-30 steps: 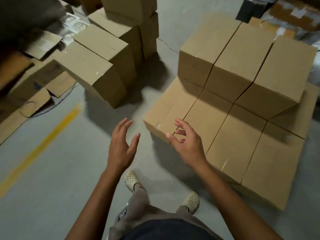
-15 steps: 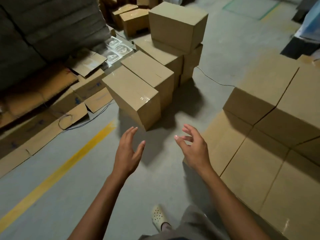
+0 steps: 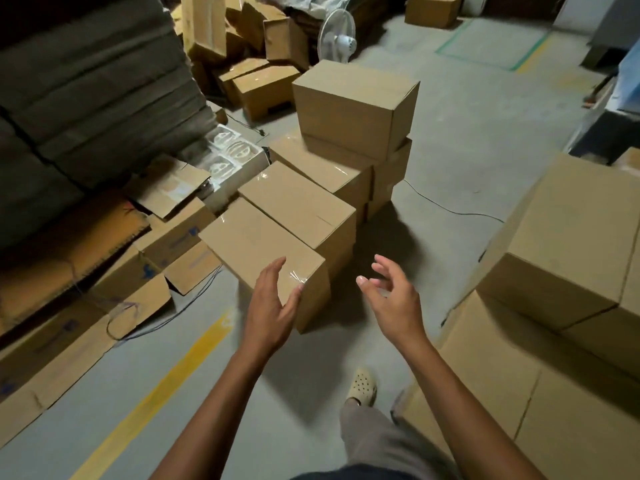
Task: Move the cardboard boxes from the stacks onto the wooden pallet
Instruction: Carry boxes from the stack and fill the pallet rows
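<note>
A row of sealed cardboard boxes runs away from me across the middle of the floor. The nearest box (image 3: 256, 247) stands just ahead of my hands. Behind it come a second box (image 3: 298, 206) and a taller stack topped by one box (image 3: 353, 102). My left hand (image 3: 273, 306) is open, fingers straight, in front of the nearest box's near corner; whether it touches is unclear. My right hand (image 3: 391, 299) hangs open in the air to the box's right, holding nothing. The loaded boxes (image 3: 568, 271) sit at the right, hiding the pallet.
Flattened cardboard (image 3: 69, 271) and loose cartons lie at the left by a dark wrapped stack (image 3: 90, 98). A white fan (image 3: 337, 36) stands at the back. A cable (image 3: 450, 209) crosses the grey floor, and a yellow line (image 3: 166, 386) runs along it. My shoe (image 3: 362, 389) is below.
My view has swung left from the loaded boxes toward the floor stacks. Both hands have moved forward with it, and the left now reaches the nearest box's corner.
</note>
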